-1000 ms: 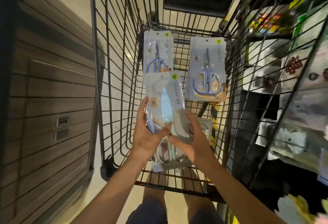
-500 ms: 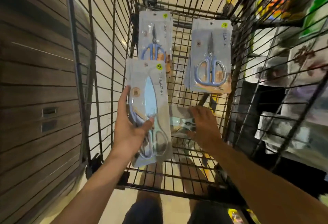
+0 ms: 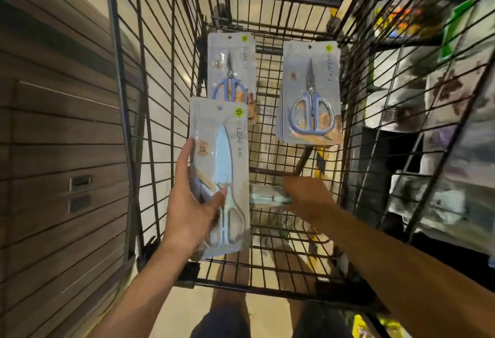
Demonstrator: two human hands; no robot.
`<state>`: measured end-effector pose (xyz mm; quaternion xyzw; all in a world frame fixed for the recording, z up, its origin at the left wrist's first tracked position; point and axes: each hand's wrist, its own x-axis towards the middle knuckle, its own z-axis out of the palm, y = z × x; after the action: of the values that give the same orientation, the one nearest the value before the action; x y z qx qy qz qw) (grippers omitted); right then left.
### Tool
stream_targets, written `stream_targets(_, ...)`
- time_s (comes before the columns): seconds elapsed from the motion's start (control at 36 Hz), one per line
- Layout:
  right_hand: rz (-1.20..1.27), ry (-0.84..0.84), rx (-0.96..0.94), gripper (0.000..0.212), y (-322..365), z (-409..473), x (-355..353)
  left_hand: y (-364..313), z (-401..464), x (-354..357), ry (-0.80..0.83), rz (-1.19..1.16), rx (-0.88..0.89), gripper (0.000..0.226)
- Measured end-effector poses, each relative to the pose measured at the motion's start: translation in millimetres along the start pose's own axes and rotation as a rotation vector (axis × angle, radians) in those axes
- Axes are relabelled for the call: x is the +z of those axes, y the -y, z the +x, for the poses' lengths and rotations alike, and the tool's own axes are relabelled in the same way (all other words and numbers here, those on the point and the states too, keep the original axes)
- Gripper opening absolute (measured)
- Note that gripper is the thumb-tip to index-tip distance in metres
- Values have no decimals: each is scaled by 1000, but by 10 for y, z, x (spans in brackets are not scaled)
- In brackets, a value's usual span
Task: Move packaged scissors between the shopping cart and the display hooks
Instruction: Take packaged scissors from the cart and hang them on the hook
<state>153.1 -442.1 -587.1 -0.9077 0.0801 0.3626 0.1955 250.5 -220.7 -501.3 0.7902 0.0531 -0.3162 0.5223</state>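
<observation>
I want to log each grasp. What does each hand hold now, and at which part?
The left hand grips a light-blue scissors package by its lower left edge. The right hand touches a small package; its grip is blurred.

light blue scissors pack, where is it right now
In the head view the light blue scissors pack sits left of centre, gripped by the left hand above the cart floor, just below the pack of dark blue scissors.

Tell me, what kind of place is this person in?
Most likely a shop. The hands work inside a wire shopping cart, several retail-packaged scissors with hang holes lie in it, and blurred shelves of goods stand on the right.
</observation>
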Motion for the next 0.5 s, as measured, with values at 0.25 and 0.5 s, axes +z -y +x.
stream_targets(0.25, 419, -199, 145, 69, 241, -552, -419, -514, -229, -243, -16, 95, 95, 103)
stream_targets(0.5, 956, -488, 192, 92, 563, -1547, -1252, -1393, -614, -558, -63, 103, 238, 97)
